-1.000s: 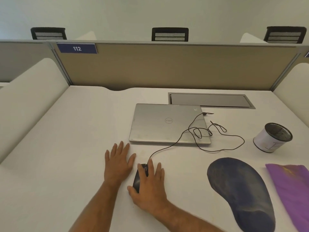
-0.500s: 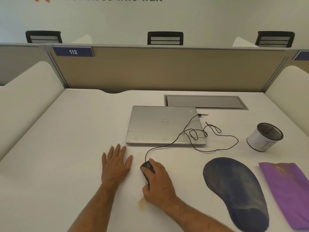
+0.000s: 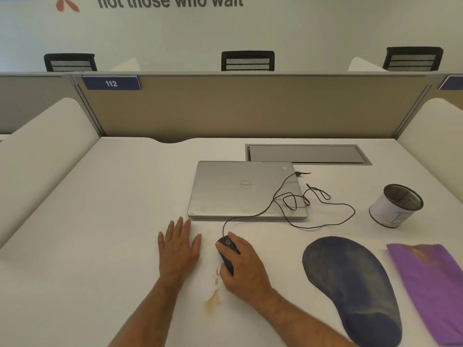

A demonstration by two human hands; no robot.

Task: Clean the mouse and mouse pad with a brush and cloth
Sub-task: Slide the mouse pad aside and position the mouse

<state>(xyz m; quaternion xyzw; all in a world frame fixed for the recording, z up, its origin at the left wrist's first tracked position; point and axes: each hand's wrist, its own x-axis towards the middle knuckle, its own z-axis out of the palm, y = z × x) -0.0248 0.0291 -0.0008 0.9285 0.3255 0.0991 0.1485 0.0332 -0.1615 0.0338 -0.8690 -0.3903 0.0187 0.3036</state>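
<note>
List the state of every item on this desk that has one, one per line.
Silver laptop: lid closed, flat.
Black wired mouse: gripped by right hand, off the pad.
Mouse cable: tangled, plug end loose.
Dark blue mouse pad: flat, bare.
Purple cloth: lying flat, untouched.
Mesh pen cup: upright.
Left hand: flat on desk, empty.
White desk: brownish stain.

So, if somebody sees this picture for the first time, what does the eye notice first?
Probably the right hand gripping the black mouse at the centre, with the left hand flat beside it. Next, the purple cloth at the right edge and the dark blue mouse pad beside it.
</note>
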